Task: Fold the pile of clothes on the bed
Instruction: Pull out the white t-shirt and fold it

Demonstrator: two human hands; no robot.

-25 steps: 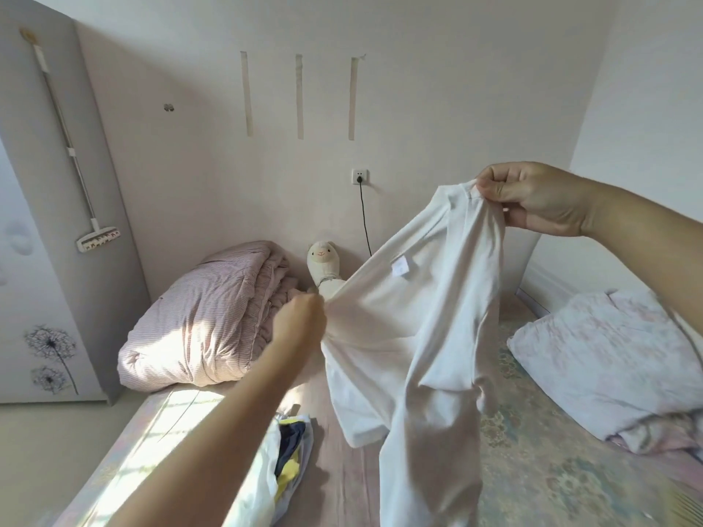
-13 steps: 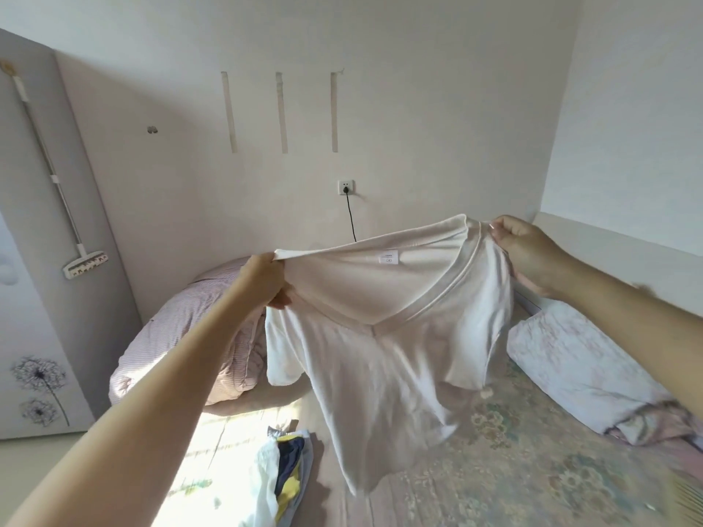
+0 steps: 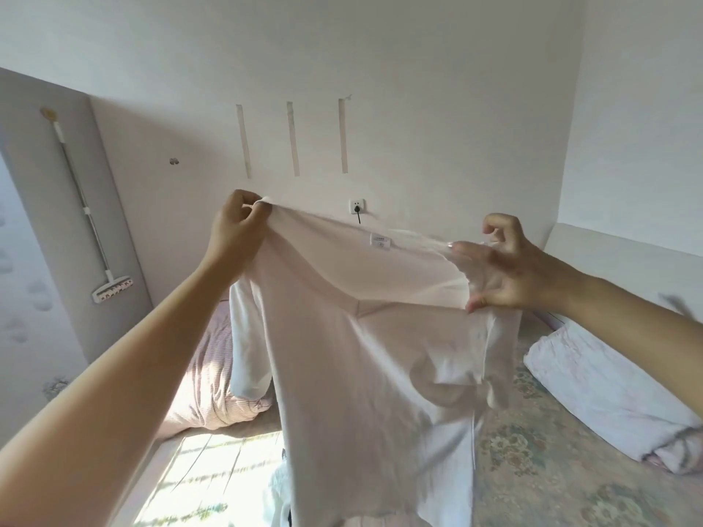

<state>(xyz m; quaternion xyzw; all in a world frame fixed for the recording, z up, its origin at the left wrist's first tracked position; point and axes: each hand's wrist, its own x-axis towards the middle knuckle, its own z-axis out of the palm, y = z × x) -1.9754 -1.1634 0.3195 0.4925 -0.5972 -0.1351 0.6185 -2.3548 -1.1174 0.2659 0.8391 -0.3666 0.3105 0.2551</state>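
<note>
Nearest the camera, at the lower centre of the frame, a rumpled heap of clothes [image 3: 279,500] is seen on the bed [image 3: 540,473], whose cover is printed with a faded floral pattern and lit at lower left by barred sunlight. Above it, a thin, soft white V-neck T-shirt [image 3: 365,359] is held up in the air across the middle of the frame, its fabric slack and creased, a small rectangular label stitched inside the neckline. One shoulder is pinched between the curled fingers and thumb of the left hand [image 3: 237,230]. The opposite shoulder is gripped by the right hand [image 3: 502,268], its fingers partly spread and blurred. At right, a flat, pale pillow [image 3: 608,389] is laid on the bed. At left, behind the shirt, a striped, puffy folded quilt [image 3: 207,378] is piled. On the far wall, a socket [image 3: 357,205] with a black plug is fixed, and a long-handled mop [image 3: 91,226] is hung at upper left.
</note>
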